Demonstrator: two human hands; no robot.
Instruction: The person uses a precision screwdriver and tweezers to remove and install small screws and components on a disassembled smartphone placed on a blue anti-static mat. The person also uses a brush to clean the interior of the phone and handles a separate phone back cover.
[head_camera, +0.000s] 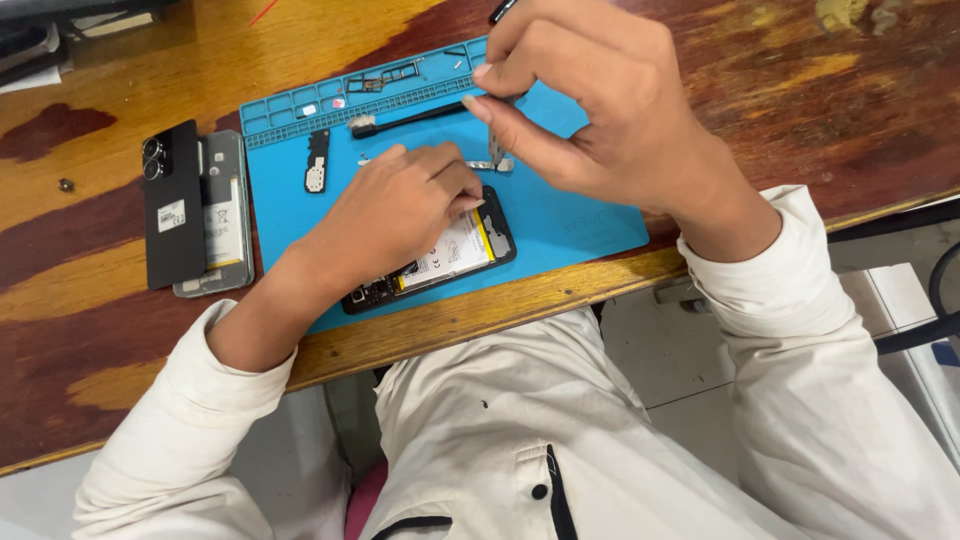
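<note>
My left hand presses down on the opened phone lying at the near edge of the blue mat; my right hand, above the phone, pinches a dark slim tool. A slip could gouge the exposed battery or scatter small parts.

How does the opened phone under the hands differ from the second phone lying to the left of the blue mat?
The opened black phone lies on the blue silicone mat, under the left hand; the second grey phone lies untouched on the brown wooden table. A black back cover partly overlaps the second; nothing covers the first. Both show batteries.
</note>
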